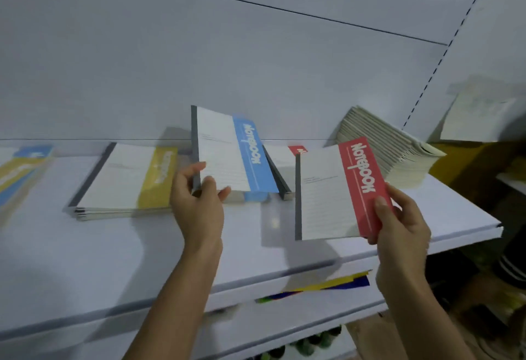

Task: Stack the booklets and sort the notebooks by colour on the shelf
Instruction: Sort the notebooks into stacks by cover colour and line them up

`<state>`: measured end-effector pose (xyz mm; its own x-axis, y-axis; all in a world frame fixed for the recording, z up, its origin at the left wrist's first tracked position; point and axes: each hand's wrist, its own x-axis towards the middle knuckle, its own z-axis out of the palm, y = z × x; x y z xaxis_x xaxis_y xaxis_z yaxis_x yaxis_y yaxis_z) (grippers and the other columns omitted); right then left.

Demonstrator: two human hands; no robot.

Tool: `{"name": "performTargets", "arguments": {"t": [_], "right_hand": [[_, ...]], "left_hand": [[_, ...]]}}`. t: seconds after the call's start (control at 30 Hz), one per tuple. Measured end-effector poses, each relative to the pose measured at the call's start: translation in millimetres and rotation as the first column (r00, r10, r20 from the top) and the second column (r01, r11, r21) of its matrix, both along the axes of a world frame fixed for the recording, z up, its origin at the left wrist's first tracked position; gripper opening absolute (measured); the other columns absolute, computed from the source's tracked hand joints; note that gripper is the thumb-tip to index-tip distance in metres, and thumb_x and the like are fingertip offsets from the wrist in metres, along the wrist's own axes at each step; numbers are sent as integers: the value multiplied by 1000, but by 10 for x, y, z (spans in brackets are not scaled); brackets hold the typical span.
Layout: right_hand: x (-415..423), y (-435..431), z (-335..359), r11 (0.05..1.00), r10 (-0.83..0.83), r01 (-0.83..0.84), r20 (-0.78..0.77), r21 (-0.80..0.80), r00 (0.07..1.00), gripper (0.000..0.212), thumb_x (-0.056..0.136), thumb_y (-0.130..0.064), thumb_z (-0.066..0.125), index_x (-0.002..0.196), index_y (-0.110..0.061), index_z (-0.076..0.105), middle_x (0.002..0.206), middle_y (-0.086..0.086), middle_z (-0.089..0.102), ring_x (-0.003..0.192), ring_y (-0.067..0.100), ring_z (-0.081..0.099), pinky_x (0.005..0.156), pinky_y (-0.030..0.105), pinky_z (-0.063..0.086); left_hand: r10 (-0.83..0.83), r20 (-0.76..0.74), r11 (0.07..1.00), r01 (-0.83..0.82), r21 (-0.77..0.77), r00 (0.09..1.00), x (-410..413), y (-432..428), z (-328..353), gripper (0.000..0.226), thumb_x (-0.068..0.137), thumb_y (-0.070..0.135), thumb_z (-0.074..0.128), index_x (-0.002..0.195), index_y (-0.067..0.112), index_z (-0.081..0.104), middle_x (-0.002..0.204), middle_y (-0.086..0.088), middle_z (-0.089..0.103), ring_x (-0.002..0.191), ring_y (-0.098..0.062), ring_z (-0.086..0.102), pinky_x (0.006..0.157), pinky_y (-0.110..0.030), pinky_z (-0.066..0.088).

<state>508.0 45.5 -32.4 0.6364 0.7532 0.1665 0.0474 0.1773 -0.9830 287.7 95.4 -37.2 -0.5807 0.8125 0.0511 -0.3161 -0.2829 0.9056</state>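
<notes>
Gripping blue-banded notebook — left hand; right hand pinching red-banded notebook.

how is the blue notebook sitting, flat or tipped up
Tipped up: the left hand grips the blue notebook by its spine, far edge raised above the pile beneath.

Shelf with notebook piles, booklet stack

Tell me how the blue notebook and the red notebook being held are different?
The blue notebook has a blue stripe; the red notebook a red one. The left hand holds the blue notebook over the blue pile; the right hand holds the red notebook nearer the camera. Both have grey spines.
</notes>
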Motion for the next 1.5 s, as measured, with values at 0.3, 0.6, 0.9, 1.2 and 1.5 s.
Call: {"name": "performTargets", "arguments": {"t": [0.3, 0.6, 0.9, 1.2, 1.5], "right_hand": [[278, 1401, -195, 985, 143, -115, 237, -129, 961, 20, 99, -22, 48, 117, -19, 56, 107, 1, 66, 84, 7, 64, 65, 19, 48], [448, 1918, -652, 907, 395, -223, 538, -357, 744, 31, 99, -23, 48, 128, -14, 55, 125, 5, 62, 94, 13, 60, 70, 16, 47], [818, 1889, -607, 754, 655, -398, 641, -523, 399, 84, 72, -71, 51, 139, -21, 41, 134, -6, 38, 107, 9, 44, 89, 25, 43], [806, 1933, -630, 767, 641, -378, 643, -518, 420, 104, 57, -84, 39, 142, -25, 38, 145, -8, 34, 118, 16, 47, 98, 42, 45], [845, 1957, -727, 765, 629, -414, 712, -494, 312, 101, 56, -85, 43, 143, -33, 35, 151, -10, 32, 132, 15, 37, 110, 43, 31]], "left_hand": [[10, -977, 946, -319, -60, 213, -224, 408, -467, 26, 88, 9, 59, 113, 14, 64, 108, -10, 65, 100, -33, 54, 75, -41, 44], [-100, -992, 960, -269, -78, -70, -197, 546, -543, 42, 58, -18, 68, 89, 11, 72, 105, -10, 71, 94, -34, 65, 80, -45, 47], [-197, -979, 966, -183, -184, -54, 457, 492, -649, 33, 87, 34, 63, 114, 16, 66, 127, -3, 62, 119, -24, 56, 100, -44, 40], [-243, -967, 935, -283, -213, -77, 447, 543, -692, 52, 84, 57, 40, 114, 23, 67, 130, 5, 59, 122, -15, 53, 108, -32, 28], [-206, -977, 920, -352, -172, -61, 461, 550, -712, 62, 79, 66, 41, 112, 20, 66, 128, 3, 60, 124, -18, 52, 108, -42, 31]]}}
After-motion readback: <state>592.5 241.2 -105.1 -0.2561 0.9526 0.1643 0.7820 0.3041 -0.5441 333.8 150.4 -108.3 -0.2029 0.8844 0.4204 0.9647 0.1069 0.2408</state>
